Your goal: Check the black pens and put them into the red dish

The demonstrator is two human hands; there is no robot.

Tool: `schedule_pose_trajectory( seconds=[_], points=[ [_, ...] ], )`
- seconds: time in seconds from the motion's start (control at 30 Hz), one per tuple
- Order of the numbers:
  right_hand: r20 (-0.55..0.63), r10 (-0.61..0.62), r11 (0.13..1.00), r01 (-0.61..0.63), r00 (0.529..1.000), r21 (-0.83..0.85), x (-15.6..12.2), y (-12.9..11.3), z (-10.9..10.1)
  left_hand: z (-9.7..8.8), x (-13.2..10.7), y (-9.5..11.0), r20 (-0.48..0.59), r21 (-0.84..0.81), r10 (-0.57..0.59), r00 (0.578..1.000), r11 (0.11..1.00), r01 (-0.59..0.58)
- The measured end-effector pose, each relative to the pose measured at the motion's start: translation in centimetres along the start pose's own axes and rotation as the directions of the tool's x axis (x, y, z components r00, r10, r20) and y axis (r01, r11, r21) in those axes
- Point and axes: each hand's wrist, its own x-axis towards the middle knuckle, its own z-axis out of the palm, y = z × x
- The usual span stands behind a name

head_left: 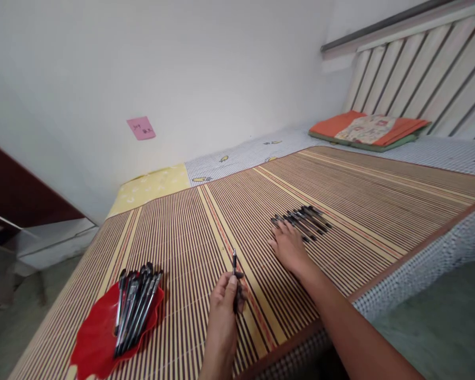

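Observation:
My left hand (223,303) is closed around a black pen (234,261), held nearly upright with its silvery tip pointing up, above the striped mat. To the right, my right hand (288,245) lies over the near-left end of a row of black pens (306,219). Its fingers are stretched out and touch the nearest pens; parts of these are hidden under the fingers. At the lower left, a red scalloped dish (93,322) holds a bundle of several clear-barrelled pens with black caps (136,306).
The striped bamboo mat (174,227) covers a bed with a checked sheet (431,264). A folded orange and green cloth (364,129) rests by the slatted headboard (427,68). On the white wall hangs a pink note (141,128). Yellow fabric (154,184) lies along the far edge.

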Motion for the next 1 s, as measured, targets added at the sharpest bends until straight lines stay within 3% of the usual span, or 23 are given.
schedule_pose_trajectory(
  seconds=[0.1, 0.33, 0.57, 0.73, 0.8, 0.87, 0.93, 1.0],
  points=[
    [-0.005, -0.004, 1.000, 0.004, 1.000, -0.025, 0.3, 0.2, 0.3, 0.1, -0.1, 0.0, -0.004, 0.006, -0.005, 1.000, 1.000, 0.005],
    [-0.102, 0.016, 0.997, -0.008, 0.995, 0.079, 0.1, 0.1, -1.1, -0.2, 0.0, 0.1, -0.012, -0.003, -0.003, 1.000, 1.000, 0.003],
    [-0.011, 0.029, 0.989, -0.027, 1.000, 0.148, -0.4, -0.1, -0.6, -0.4, 0.2, -0.4, 0.016, -0.002, 0.002, 1.000, 1.000, -0.002],
    [0.010, 0.015, 0.946, -0.018, 1.000, 0.322, -0.8, -0.9, -1.0, -0.2, -0.1, 0.3, 0.028, 0.063, -0.036, 0.999, 0.997, 0.034],
    [0.034, 0.015, 0.825, -0.031, 0.999, 0.564, -1.0, -1.7, -1.3, -0.2, -0.2, 0.4, 0.031, 0.068, -0.033, 0.999, 0.997, 0.031],
    [0.088, 0.041, 0.502, -0.097, 0.995, 0.859, -1.3, -2.8, -1.7, -0.1, -0.1, 0.4, 0.025, 0.054, -0.030, 0.999, 0.998, 0.028],
    [0.146, 0.078, 0.111, -0.154, 0.986, 0.982, -1.6, -4.0, -2.2, 0.0, 0.0, 0.2, 0.024, 0.053, -0.041, 0.999, 0.998, 0.040],
    [0.174, 0.102, -0.086, -0.165, 0.980, 0.982, -1.9, -4.9, -2.8, 0.1, 0.1, 0.1, 0.022, 0.070, -0.057, 0.998, 0.996, 0.055]
  ],
)
